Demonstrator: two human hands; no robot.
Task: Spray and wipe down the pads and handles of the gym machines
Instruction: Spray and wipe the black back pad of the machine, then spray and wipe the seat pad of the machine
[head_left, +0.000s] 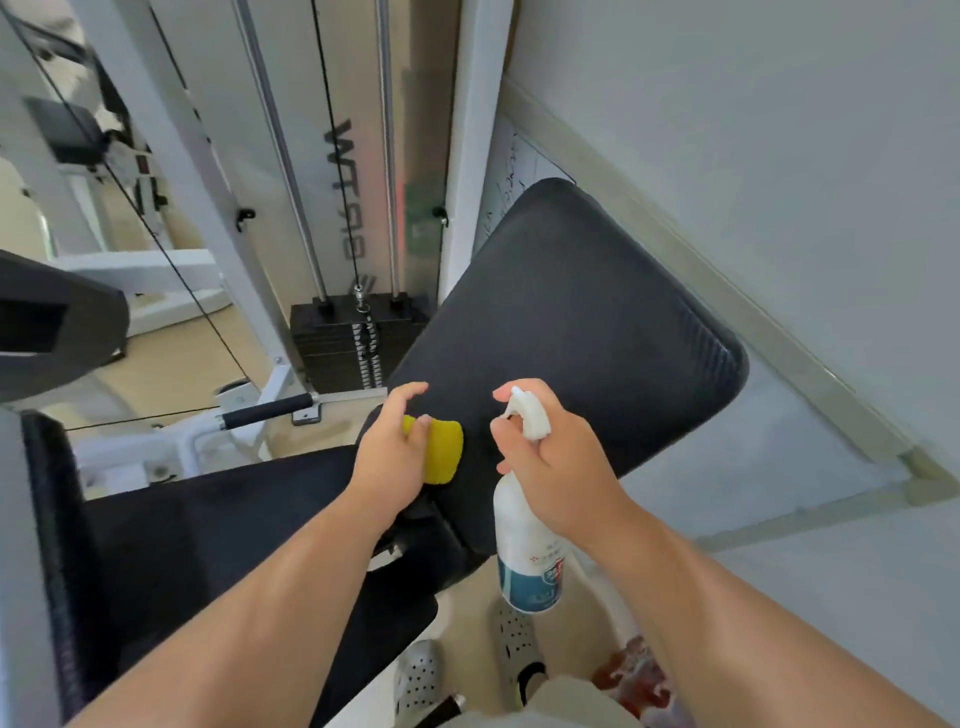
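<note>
A large black back pad (571, 322) of a gym machine tilts away from me at centre. My left hand (395, 447) grips a yellow sponge (444, 449) and holds it against the pad's lower left edge. My right hand (550, 452) is wrapped round the neck of a white spray bottle (527, 551) with a blue label. Its index finger lies over the white trigger head (530, 413), which points at the pad. The black seat pad (223, 530) lies below my left forearm.
The weight stack (353, 343) with guide rods and cable stands behind the pad. A black foam handle (270, 410) juts out at left. A white wall and skirting run along the right. My feet in grey clogs (514, 649) stand on the floor.
</note>
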